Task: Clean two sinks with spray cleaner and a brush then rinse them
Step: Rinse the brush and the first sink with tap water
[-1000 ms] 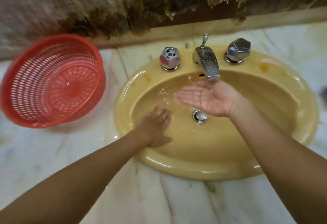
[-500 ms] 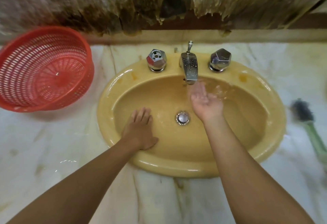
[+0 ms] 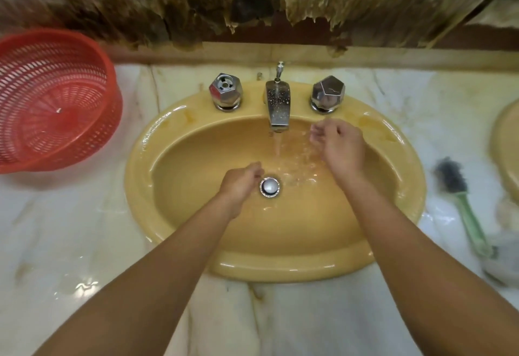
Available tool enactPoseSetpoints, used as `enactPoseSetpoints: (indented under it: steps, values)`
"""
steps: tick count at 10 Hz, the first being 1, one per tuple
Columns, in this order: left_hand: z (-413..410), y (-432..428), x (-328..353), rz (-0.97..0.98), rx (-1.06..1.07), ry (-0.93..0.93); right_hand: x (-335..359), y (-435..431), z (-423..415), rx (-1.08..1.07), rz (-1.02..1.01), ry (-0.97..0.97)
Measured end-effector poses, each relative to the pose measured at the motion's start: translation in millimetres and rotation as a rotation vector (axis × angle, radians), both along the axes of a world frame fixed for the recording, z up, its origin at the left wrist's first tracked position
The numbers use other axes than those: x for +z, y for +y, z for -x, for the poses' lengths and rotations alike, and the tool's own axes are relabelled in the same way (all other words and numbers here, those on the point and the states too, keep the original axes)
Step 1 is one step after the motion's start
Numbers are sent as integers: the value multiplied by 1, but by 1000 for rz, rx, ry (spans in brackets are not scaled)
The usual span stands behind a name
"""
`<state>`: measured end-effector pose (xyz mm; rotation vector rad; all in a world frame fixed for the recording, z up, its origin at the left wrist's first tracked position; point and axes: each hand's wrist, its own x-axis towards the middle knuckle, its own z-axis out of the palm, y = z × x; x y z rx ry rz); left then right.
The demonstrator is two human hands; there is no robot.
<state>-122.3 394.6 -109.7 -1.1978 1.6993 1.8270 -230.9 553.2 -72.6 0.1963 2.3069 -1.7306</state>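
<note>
Sink: the yellow sink [image 3: 280,268] is set in the middle of a white marble counter [image 3: 70,229]; its basin is wet.
Tap: the chrome spout [image 3: 277,108] stands at the far rim. A thin stream of water [image 3: 277,145] falls from it into the basin, landing just beyond the drain plug [image 3: 269,186].
Knobs: the left knob [image 3: 225,91] and the right knob [image 3: 327,94], both faceted chrome, sit on the far rim on either side of the spout.
Left hand: the left hand [image 3: 240,184] is low in the basin with its back up, just left of the drain plug. Its fingers fold down and away from the camera, so I cannot tell whether they are closed or only pressing on the basin. Nothing shows in it.
Right hand: the right hand [image 3: 338,145] is in the far right part of the basin, right of the stream and nearer than the right knob. Its fingers are loosely bent and it holds nothing. Water splashes on the basin beside it.
Brush: the brush [image 3: 463,204], with a green handle and dark bristles, lies on the counter right of the sink, bristles at the far end. No hand touches it.
Second sink: only the yellow edge of the second sink [image 3: 505,142] shows at the right border, beyond the brush.
Basket: a red plastic basket [image 3: 53,100] rests tilted on the counter left of the sink.
Blurred object: a grey thing [image 3: 502,260] lies at the near end of the brush handle, too blurred to tell what it is.
Wall: the wall [image 3: 168,4] behind the counter is dark, stained and peeling.
</note>
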Motion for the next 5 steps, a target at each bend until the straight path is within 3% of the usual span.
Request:
enactPoseSetpoints:
  steps: [1,2,3,4,5]
  values:
    - [30,22,13,-697,445,123,-32,61,14,643,-832,758]
    - [53,21,24,-932,855,227,-55,102,19,1161,-1165,982]
    - [65,28,27,-929,961,295,-51,108,13,1253,-1414,899]
    - [59,75,28,-797,529,244,-43,101,0,1316,-1547,708]
    - [54,91,30,-838,456,225,-40,101,-8,1439,-1607,399]
